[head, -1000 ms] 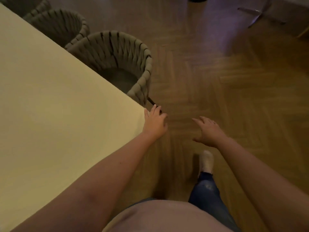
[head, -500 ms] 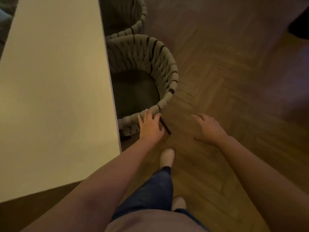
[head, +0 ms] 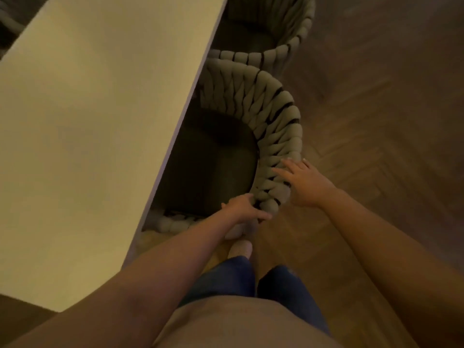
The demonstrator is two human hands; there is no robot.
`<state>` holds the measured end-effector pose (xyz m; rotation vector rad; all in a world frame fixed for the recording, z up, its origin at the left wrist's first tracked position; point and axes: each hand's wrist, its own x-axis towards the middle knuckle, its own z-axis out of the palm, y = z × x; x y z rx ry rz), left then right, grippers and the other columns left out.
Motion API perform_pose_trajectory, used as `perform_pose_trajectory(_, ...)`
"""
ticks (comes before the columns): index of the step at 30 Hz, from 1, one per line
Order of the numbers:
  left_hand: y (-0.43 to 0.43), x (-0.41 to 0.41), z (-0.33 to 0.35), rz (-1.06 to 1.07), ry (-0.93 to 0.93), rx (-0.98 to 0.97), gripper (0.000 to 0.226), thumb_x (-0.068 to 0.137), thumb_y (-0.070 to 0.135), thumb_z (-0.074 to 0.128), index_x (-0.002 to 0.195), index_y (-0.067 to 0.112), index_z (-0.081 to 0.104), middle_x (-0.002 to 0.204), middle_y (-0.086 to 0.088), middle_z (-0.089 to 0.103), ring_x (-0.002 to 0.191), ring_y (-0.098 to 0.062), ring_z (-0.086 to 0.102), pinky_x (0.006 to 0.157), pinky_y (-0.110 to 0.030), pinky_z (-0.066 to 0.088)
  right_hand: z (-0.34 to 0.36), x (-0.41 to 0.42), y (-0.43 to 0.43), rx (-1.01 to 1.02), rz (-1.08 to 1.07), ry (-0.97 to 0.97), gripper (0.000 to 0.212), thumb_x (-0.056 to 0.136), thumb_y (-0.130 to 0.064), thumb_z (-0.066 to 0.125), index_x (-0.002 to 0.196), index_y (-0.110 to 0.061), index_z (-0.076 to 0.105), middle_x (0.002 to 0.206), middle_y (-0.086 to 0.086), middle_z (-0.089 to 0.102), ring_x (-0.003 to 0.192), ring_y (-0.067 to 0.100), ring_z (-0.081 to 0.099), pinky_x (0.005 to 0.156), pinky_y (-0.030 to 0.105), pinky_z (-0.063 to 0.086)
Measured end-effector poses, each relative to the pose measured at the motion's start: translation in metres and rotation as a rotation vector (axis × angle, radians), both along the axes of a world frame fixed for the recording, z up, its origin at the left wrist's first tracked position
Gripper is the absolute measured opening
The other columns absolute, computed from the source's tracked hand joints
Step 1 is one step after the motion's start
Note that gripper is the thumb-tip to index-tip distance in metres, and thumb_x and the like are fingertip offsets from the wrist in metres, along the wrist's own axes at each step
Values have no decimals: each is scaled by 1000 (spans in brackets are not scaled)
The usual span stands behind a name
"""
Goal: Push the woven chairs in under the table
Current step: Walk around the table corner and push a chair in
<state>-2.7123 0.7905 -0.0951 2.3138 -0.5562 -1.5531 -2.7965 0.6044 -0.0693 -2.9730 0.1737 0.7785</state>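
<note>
Gripping the woven chair (head: 278,126) rim with left hand (head: 242,209); right hand (head: 305,183) presses flat.

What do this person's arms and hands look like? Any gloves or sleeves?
No gloves or sleeves show; the left arm and right arm are bare. The left hand and right hand carry no visible rings, watch or bracelet. Worn below: dark blue jeans, pale sock.

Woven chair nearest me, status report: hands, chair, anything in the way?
Left hand grips near woven chair at back rim; right hand flat on its outside. Seat partly under table. Second woven chair close alongside; no blocker seen.
</note>
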Motion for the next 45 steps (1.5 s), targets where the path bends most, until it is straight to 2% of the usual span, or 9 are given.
perform_pose_trajectory(3, -28, 6, -10, 124, 141, -19, 98, 71, 48, 82, 150, 19, 32, 150, -3, 43, 135, -24, 43, 111, -36, 37, -14, 33, -43, -71, 206, 75, 80, 93, -32, 57, 155, -31, 6, 163, 7, 2, 150, 24, 0, 122, 46, 3)
perform_pose_trajectory(7, -63, 8, -16, 416, 308, -85, 96, 79, 47, 76, 154, 17, 24, 155, -1, 32, 141, -22, 34, 108, -28, 30, -22, 79, -101, -184, 450, 202, 75, 96, -27, 51, 155, -30, 5, 163, 7, -2, 150, 25, -5, 120, 51, -2)
perform_pose_trajectory(13, -113, -3, -29, 793, 329, -63, 120, 55, 75, 77, 152, 24, 28, 155, 5, 34, 137, -20, 39, 114, -38, 32, -34, 147, -161, -230, 855, 156, 67, 93, -22, 54, 152, -27, 23, 158, 5, 23, 149, 26, 8, 119, 54, -4)
perform_pose_trajectory(18, -146, -38, -41, 507, -202, 229, 98, 70, 68, 70, 147, 21, 33, 135, -4, 55, 121, -25, 54, 98, -38, 48, -47, 195, -179, -206, 1124, 176, 54, 95, -30, 52, 146, -35, 34, 145, -5, 44, 136, 20, 38, 116, 42, 20)
perform_pose_trajectory(21, -155, -45, -43, 491, -428, 300, 71, 81, 59, 61, 141, 25, 42, 117, -3, 64, 106, -25, 62, 84, -34, 50, -49, 204, -178, -184, 1155, 244, 43, 95, -29, 49, 138, -31, 48, 135, 1, 55, 119, 21, 53, 81, 18, 36)
perform_pose_trajectory(23, -156, -47, -43, 483, -486, 305, 62, 84, 55, 57, 138, 26, 45, 112, -1, 66, 101, -24, 63, 80, -33, 50, -53, 201, -175, -213, 1200, 176, 38, 98, -26, 48, 136, -29, 49, 130, 2, 57, 116, 21, 55, 82, 24, 38)
perform_pose_trajectory(30, -160, -56, -44, 462, -560, 342, 49, 85, 53, 55, 126, 27, 53, 100, 2, 68, 91, -21, 65, 76, -31, 52, -62, 193, -181, -153, 1037, 136, 32, 97, -17, 50, 126, -24, 61, 122, 5, 62, 113, 25, 58, 89, 34, 44)
perform_pose_trajectory(35, -165, -89, -46, 496, -537, 330, 47, 84, 52, 57, 122, 25, 55, 100, 2, 67, 91, -20, 64, 76, -32, 52, -68, 164, -181, -204, 1111, 110, 32, 99, -20, 47, 129, -23, 58, 129, 4, 58, 118, 22, 55, 96, 34, 41)
perform_pose_trajectory(45, -175, -189, -46, 513, -513, 294, 44, 84, 51, 57, 119, 23, 56, 103, 0, 66, 93, -20, 63, 75, -32, 50, -68, 64, -196, -125, 1204, 20, 35, 99, -25, 46, 133, -35, 52, 127, -3, 57, 114, 17, 55, 79, 27, 35)
